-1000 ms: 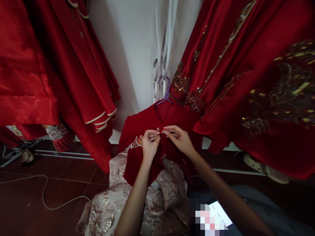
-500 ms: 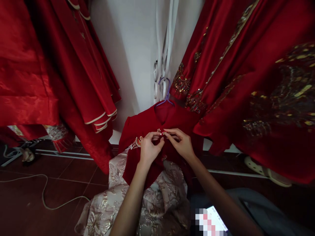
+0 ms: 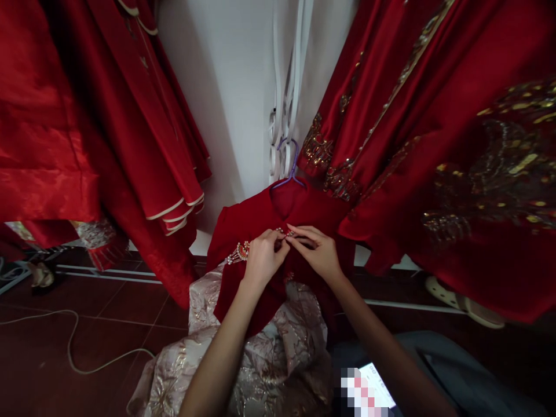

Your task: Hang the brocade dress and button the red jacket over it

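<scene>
A dark red jacket point(image 3: 243, 220) hangs on a purple hanger point(image 3: 293, 162) in front of me. At its front opening my left hand point(image 3: 264, 258) and my right hand point(image 3: 317, 252) meet, thumbs and fingers pinched on a small jewelled fastening point(image 3: 290, 233). The fingers cover most of that piece, so its exact form is hard to make out. Left of my left hand a beaded ornament with dangling strands point(image 3: 238, 253) lies on the jacket. Another small fastening point(image 3: 290, 276) shows lower on the front. Beneath the jacket is a pale skirt with gold pattern point(image 3: 278, 370).
Red garments point(image 3: 143, 116) hang at left, and sequined red garments point(image 3: 391, 145) at right. White straps point(image 3: 286, 75) hold the hanger against the wall. A phone with a lit screen point(image 3: 376, 385) lies lower right. A cable point(image 3: 73, 341) crosses the tiled floor; a clog point(image 3: 460, 304) stands at right.
My left fingers have curled in closer around the fastening, covering more of it. Both hands stay at the same spot on the jacket. The view has shifted slightly.
</scene>
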Tool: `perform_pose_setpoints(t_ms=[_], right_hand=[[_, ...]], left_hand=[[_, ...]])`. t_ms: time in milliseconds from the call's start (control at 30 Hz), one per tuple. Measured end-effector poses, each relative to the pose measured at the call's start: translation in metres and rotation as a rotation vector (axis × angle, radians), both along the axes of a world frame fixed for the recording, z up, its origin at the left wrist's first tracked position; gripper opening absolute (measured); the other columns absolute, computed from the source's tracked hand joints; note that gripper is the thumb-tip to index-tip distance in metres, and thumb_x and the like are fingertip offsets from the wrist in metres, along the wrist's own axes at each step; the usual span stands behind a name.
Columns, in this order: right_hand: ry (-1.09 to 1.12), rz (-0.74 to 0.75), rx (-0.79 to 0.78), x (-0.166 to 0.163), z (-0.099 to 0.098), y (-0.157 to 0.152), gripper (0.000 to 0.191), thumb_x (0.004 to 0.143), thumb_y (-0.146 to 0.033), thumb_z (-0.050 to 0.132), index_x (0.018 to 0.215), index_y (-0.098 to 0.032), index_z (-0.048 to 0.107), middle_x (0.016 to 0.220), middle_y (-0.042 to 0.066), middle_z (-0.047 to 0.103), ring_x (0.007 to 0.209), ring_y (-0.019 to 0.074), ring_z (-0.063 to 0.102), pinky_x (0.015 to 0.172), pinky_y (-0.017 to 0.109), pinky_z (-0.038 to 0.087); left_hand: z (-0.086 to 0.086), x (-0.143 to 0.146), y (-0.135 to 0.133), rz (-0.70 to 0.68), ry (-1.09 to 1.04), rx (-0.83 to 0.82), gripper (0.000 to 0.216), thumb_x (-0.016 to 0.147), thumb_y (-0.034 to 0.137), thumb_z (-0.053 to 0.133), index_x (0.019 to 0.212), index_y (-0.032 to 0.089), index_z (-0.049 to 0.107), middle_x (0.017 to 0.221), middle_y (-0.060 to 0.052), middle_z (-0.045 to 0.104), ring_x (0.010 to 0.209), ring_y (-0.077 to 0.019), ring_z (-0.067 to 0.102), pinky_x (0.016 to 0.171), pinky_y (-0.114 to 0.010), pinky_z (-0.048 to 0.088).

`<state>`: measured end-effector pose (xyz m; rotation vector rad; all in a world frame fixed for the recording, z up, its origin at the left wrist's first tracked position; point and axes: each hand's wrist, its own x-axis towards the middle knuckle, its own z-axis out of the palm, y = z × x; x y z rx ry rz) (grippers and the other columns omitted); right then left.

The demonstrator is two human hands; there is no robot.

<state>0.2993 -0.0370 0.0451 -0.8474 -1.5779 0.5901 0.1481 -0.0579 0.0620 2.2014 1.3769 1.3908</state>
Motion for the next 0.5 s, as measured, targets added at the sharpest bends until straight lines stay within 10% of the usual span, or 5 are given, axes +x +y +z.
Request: perform_pose_setpoints(t_ms=[267,500], right_hand=[[-0.096,0.056,0.018,0.003,0.003,0.0,0.034,0.081,-0.029,0.059,0.114,-0.026,0.062,0.107,0.005,0.058,0.091,0.0165,0.062,0.083,0.033,0.056],[-0.281,-0.074,0.049,0.004,-0.044,-0.034,0.074,0.078,-0.021,0.054,0.144,-0.027,0.021,0.146,0.008,0.028,0.129,0.0249,0.037,0.106,0.046,0.033]], left_hand=[[0.0,0.002,0.001,-0.083,0.035,0.001,0.013,0.084,0.02,0.049,0.087,0.021,0.061,0.084,-0.003,0.061,0.076,-0.0142,0.059,0.072,-0.025,0.046],[-0.069,0.014,-0.016,0.02,-0.316,-0.164,0.048,0.076,0.005,0.047,0.122,0.02,0.046,0.116,-0.01,0.048,0.112,-0.0191,0.048,0.1,-0.038,0.038]])
